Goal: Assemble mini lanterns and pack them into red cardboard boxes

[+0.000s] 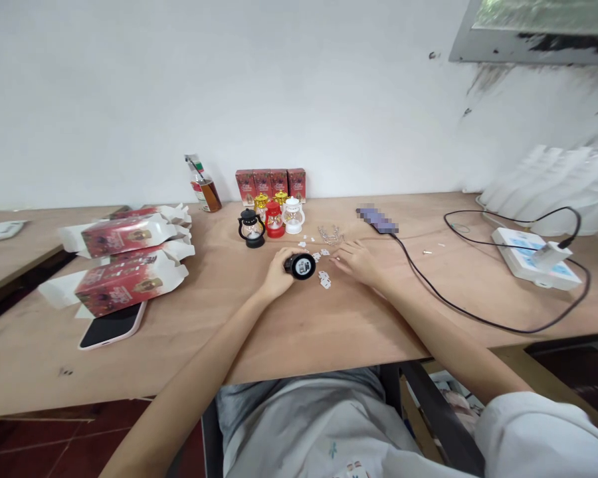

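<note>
My left hand is closed round a small black lantern, tipped so that its round base faces me, with pale parts showing inside the ring. To its right, my right hand has its fingers drawn together low over the table; what they pinch, if anything, is too small to make out. Between the hands lie several flat white cut-out pieces. Just beyond them is a pile of small metal bits. Behind my left hand stand a black lantern, a red lantern, a white lantern and gold lanterns.
Red printed boxes line the wall beside a leaning bottle. Opened red cartons and a phone lie left. On the right are another phone, its black cable, a power strip and stacked white plastic.
</note>
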### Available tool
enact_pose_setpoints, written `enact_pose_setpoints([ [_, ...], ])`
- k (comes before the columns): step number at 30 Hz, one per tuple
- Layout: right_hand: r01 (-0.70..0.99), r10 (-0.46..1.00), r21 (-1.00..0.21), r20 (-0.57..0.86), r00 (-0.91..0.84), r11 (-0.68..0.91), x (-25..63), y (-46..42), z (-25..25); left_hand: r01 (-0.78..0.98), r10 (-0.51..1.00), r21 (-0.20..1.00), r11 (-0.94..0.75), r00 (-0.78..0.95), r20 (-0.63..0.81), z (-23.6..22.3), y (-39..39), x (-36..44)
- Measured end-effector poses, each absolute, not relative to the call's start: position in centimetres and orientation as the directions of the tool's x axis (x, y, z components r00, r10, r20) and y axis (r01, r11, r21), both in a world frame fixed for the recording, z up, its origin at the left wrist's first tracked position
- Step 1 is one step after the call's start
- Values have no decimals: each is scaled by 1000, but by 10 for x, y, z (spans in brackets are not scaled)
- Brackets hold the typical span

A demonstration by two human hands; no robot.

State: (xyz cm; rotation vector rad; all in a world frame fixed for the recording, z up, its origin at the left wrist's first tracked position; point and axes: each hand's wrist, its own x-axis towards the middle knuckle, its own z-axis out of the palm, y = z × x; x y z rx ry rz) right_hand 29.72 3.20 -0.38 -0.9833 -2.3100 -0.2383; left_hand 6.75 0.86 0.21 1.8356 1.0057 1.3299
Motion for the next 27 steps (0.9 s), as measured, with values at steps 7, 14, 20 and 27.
enact_pose_setpoints([
  [7, 577, 337, -11, 821, -461, 817, 257, -3, 0, 213, 846, 821, -529, 204, 492, 1, 8, 69],
  [14, 615, 134, 259, 845, -518, 745, 249, -3, 2, 356, 796, 712, -606, 262, 546, -6, 13, 67],
  [20, 618, 110, 301, 836, -537, 727, 246, -6, 4, 415, 763, 642, -645, 298, 574, -11, 16, 65],
  [27, 714, 248, 137, 879, -408, 687, 264, 10, 1, 406, 778, 665, -627, 282, 561, -10, 15, 65],
])
